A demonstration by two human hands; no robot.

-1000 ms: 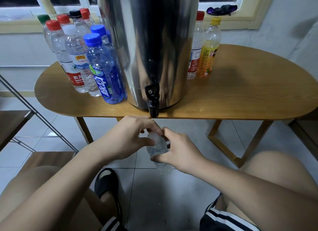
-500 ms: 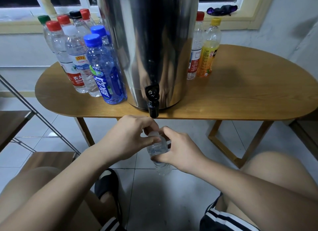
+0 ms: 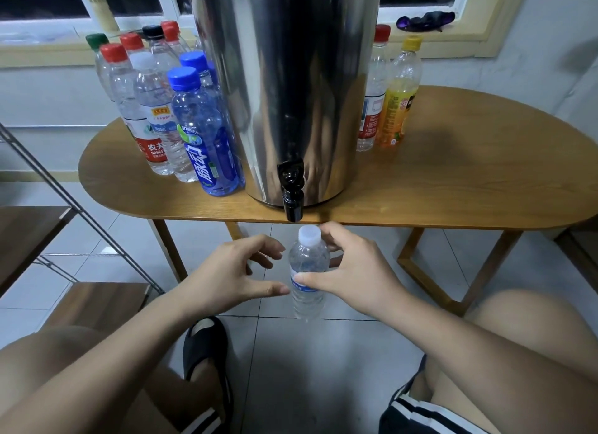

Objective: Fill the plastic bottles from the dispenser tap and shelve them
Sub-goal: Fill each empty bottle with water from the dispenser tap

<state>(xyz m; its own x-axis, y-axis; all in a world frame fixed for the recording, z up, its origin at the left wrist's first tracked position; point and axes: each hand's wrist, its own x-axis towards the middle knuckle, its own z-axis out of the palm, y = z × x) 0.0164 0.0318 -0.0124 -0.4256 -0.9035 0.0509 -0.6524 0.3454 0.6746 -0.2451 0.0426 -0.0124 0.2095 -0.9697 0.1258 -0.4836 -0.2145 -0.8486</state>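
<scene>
A small clear bottle (image 3: pixel 309 272) with its white cap on was held upright just below the black tap (image 3: pixel 293 194), gripped around its labelled middle by the right hand (image 3: pixel 356 272). The tap was set low on the steel dispenser (image 3: pixel 291 77). A cluster of capped bottles (image 3: pixel 152 107) was stood just left of the dispenser, a blue one (image 3: pixel 207 136) foremost. 2 more were stood at its right, a red-capped one (image 3: pixel 372 103) and a yellow-capped one (image 3: pixel 401 103). Wooden shelves (image 3: pixel 29 229) were seen at far left.

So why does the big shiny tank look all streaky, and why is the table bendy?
Head view: the steel tank mirrors the room like a curved mirror, stretching reflections into streaks; the wide lens bows the table edge; the bottle in the right hand looks sharp, no blur.
</scene>
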